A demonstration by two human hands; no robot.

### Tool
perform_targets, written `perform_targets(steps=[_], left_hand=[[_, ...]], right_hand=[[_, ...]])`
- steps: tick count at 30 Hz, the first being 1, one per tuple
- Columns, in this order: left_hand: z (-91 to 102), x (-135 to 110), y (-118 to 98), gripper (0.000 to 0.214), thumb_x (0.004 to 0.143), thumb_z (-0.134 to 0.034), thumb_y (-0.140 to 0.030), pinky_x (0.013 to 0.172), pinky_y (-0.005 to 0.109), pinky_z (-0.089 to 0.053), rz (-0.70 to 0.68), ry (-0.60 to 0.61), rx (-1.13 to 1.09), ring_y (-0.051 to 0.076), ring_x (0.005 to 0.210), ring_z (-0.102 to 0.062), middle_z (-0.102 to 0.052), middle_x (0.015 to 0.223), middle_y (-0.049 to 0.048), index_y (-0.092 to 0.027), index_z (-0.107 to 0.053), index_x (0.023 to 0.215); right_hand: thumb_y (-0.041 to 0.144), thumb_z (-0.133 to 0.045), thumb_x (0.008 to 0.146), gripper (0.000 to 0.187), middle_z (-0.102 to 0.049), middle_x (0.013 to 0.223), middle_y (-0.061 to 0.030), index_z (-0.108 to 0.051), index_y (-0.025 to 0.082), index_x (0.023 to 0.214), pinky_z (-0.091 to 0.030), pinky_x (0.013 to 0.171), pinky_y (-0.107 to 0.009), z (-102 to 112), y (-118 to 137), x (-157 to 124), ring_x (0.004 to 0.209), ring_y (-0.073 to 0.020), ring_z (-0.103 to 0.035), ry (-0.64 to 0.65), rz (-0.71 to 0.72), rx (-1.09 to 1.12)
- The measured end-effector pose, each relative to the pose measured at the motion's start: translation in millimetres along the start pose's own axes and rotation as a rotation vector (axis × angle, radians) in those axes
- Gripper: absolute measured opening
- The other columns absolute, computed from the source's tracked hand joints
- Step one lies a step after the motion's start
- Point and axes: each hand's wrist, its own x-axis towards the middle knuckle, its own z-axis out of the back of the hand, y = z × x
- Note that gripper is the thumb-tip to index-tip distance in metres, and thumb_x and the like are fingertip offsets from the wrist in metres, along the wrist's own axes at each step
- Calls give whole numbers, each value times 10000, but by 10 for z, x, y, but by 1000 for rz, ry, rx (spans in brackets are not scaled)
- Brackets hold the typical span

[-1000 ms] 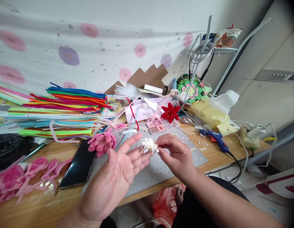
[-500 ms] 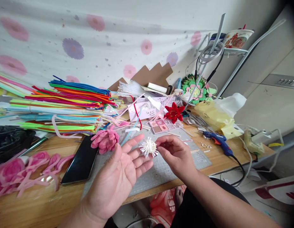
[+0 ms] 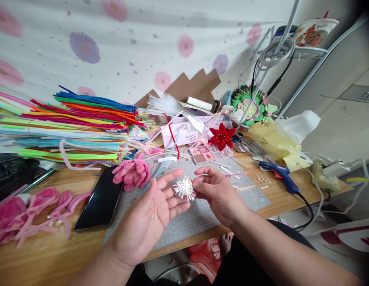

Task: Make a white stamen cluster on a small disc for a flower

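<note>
My right hand pinches a small white spiky tuft by its right side, above the grey cutting mat. Palm up and fingers spread, my left hand is held just left of the tuft, its fingertips close under it, holding nothing. A pink pipe-cleaner flower lies on the mat just beyond my left hand. A black phone lies left of the mat.
A big stack of coloured pipe cleaners fills the back left. Pink petal loops lie at the left. A red flower, a makeup palette, a blue glue gun with its cord, yellow bags and a metal stand crowd the right.
Both hands and the white tuft have drifted slightly left and down in view; the grip is the same. The view has shifted a little.
</note>
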Motion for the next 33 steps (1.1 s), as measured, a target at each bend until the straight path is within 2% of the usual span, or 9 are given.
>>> perform_targets(steps=[4,6,8,11,14,18,22,25,33], left_hand=[[-12,53,22,657,885,-461,-607,984,486,-391,-9,-67,-13,328,1155,-566,-611,1277,178,-190,-475,1393],[-29,62,60,631,889,-475,-587,1030,493,-361,-33,-186,-45,317,1178,-563,-596,1308,159,-216,-459,1399],[-52,50,105,605,900,-474,-557,1059,485,-350,-33,-301,-119,305,1188,-570,-605,1291,158,-211,-443,1396],[-80,10,147,576,925,-426,-533,1033,480,-405,3,-337,-261,290,1119,-620,-659,1160,165,-183,-433,1382],[-70,-16,139,558,945,-386,-520,1007,463,-441,-12,-330,-316,271,1047,-651,-681,1081,151,-159,-464,1362],[16,-22,125,640,916,-395,-590,1047,467,-390,-91,-270,-299,296,1138,-609,-652,1207,161,-167,-463,1392],[117,-28,156,670,891,-433,-616,1076,454,-322,-207,-203,-213,293,1197,-557,-640,1251,146,-199,-454,1415],[146,-39,169,666,895,-421,-621,1067,466,-318,-186,-193,-200,293,1176,-566,-649,1231,146,-221,-442,1427],[139,-55,169,666,910,-419,-595,1037,473,-364,-86,-205,-221,286,1130,-583,-655,1158,161,-190,-413,1439]], right_hand=[[240,-818,622,363,-631,608,60,-538,196,849,-502,567,-240,-8,-52,49,530,-95,-590,-8,158,-98],[211,-746,695,264,-627,648,45,-531,211,849,-512,584,-262,31,-60,71,570,-112,-600,-58,390,-324],[149,-666,760,179,-649,717,9,-547,225,870,-524,634,-300,85,-54,74,648,-142,-621,-79,724,-709],[101,-576,843,181,-706,827,-54,-590,226,974,-532,694,-356,145,-34,37,774,-201,-639,163,1195,-1264],[130,-555,883,188,-744,916,-76,-592,209,1050,-551,729,-395,144,-21,-24,850,-231,-655,414,1411,-1427],[111,-610,832,305,-741,926,-68,-565,209,1117,-557,818,-436,113,-13,-85,879,-233,-658,408,1422,-1318],[47,-572,794,392,-690,886,-91,-540,195,1156,-547,775,-456,126,-35,-97,843,-238,-638,277,1261,-1106],[53,-558,817,357,-665,915,-87,-558,214,1136,-529,762,-448,140,-91,-83,865,-242,-624,183,1124,-1039],[139,-555,896,248,-657,1007,-69,-561,245,1120,-512,820,-394,170,-207,-38,954,-218,-619,112,871,-921]])
